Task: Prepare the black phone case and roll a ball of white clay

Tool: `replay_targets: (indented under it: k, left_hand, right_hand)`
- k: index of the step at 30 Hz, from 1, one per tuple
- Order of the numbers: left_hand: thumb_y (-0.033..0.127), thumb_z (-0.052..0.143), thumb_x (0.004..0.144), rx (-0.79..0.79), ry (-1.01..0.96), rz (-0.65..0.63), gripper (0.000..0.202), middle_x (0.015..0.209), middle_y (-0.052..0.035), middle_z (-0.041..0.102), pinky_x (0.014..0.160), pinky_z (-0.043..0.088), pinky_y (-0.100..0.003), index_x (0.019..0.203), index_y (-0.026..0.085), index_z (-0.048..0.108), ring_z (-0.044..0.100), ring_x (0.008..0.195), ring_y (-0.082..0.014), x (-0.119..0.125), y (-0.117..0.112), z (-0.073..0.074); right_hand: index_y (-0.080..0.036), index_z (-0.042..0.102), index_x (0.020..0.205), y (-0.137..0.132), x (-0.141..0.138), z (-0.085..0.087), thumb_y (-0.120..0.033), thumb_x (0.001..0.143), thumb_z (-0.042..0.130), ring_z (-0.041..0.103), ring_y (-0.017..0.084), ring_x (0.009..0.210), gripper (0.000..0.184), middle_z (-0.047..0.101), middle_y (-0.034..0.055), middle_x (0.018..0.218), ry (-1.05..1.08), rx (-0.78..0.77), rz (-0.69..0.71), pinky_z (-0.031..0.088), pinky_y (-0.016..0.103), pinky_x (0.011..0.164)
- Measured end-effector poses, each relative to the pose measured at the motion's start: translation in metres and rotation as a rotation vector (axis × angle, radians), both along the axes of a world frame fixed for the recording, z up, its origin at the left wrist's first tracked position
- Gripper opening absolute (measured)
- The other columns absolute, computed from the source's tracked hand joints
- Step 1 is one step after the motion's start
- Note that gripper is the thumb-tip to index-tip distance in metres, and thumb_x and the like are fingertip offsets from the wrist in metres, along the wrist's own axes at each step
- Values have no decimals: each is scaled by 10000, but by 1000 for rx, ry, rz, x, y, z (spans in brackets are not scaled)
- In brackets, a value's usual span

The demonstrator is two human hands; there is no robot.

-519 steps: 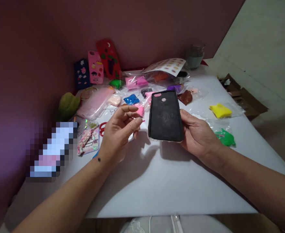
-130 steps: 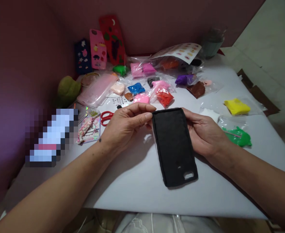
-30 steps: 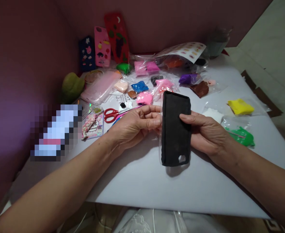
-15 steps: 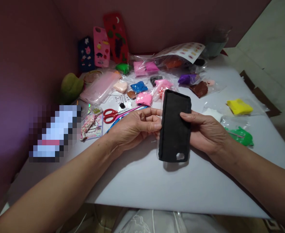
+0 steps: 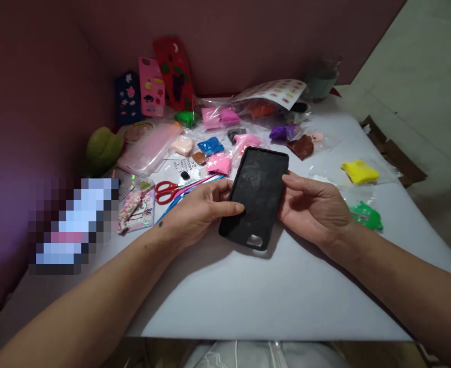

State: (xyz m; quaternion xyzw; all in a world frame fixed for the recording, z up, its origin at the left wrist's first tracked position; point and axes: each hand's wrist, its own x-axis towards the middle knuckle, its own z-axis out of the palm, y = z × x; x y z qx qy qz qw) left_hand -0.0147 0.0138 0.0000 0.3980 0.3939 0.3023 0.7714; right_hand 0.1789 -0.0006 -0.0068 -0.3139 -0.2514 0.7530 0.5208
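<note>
From my remote seat, I see the black phone case (image 5: 262,186) held over the white table (image 5: 225,301), tilted, its cutout toward the near end. My left hand (image 5: 199,212) pinches its left side, thumb flat on the face, other fingers partly hidden behind. My right hand (image 5: 317,205) grips the opposite edge between thumb and curled fingers. Half a second ago the right thumb lay across the face; now it sits at the rim and the left thumb has come over, which I judge leaves the upper face exposed for working. Beyond lie red-handled scissors (image 5: 166,192), a blue packet (image 5: 210,146) and, farthest, a red case (image 5: 176,76).
</note>
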Motion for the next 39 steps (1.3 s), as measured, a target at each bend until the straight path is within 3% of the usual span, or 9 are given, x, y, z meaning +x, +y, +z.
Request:
replay_targets:
  k: [6, 11, 15, 20, 24, 26, 30, 36, 39]
  left_hand:
    - [126, 810, 657, 46, 65, -30, 321, 853, -29, 714, 685, 555, -263, 948, 133, 673, 673, 721, -151, -6, 3, 4]
    - [116, 769, 707, 49, 103, -215, 350, 851, -53, 725, 631, 559, -242, 1047, 141, 694, 689, 696, -157, -18, 7, 11]
    - [126, 773, 709, 52, 113, -294, 481, 827, -54, 721, 516, 549, -235, 1175, 178, 663, 667, 581, -152, -28, 10, 23]
    - [222, 851, 653, 116, 116, -142, 610, 898, -87, 734, 503, 555, -245, 1232, 192, 661, 704, 639, -204, -38, 14, 34]
    - [493, 852, 654, 130, -39, 135, 612, 800, -64, 726, 558, 554, -241, 1137, 157, 684, 703, 640, -191, -39, 22, 32]
    - [562, 833, 654, 140, -95, 137, 608, 801, -74, 724, 629, 566, -260, 1068, 142, 688, 712, 712, -201, -36, 25, 25]
    - [345, 836, 708, 153, -117, -15, 501, 992, -107, 737, 718, 561, -291, 1144, 166, 668, 706, 867, -217, -24, 20, 10]
    - [124, 840, 631, 161, -8, 77, 465, 972, -58, 753, 793, 527, -263, 1072, 151, 695, 694, 868, -186, -6, 6, 5]
    - [86, 829, 597, 148, 19, 17, 499, 973, -53, 750, 778, 525, -259, 1073, 148, 694, 686, 886, -192, -4, 4, 6]
  right_hand:
    - [-211, 666, 835, 4, 2, 1, -236, 820, 615, 612, 277, 1093, 59, 708, 64, 1029, 57, -13, -18, 464, 487, 1012]
    - [-179, 665, 776, 7, 7, 6, -153, 688, 718, 590, 177, 816, 106, 668, 13, 837, -31, -180, -172, 491, 361, 914]
    - [-154, 690, 823, 6, 15, 10, -151, 622, 762, 570, 160, 688, 214, 645, 25, 737, -117, -226, 47, 484, 309, 685]
    - [-159, 703, 1046, 2, 18, 7, -114, 586, 772, 632, 194, 691, 467, 705, 71, 795, -219, -142, 291, 472, 306, 651]
    - [-149, 711, 994, 5, 14, 5, -75, 582, 739, 651, 188, 785, 420, 727, 74, 909, -180, -127, 99, 507, 317, 753]
    - [-158, 703, 992, 6, 11, 5, -62, 577, 723, 655, 193, 868, 426, 726, 66, 998, -149, -102, -9, 514, 322, 814]
    - [-190, 657, 1042, 1, 5, 3, -28, 554, 736, 657, 187, 877, 520, 720, 37, 1004, -132, -41, -2, 517, 313, 803]
    - [-203, 631, 1105, -10, 0, -1, -88, 651, 761, 661, 192, 927, 486, 705, 52, 1084, -108, 72, 232, 521, 291, 778]
    - [-196, 632, 1111, -8, 2, -2, -191, 750, 751, 667, 206, 946, 380, 704, 72, 1113, -114, 76, 194, 521, 314, 804]
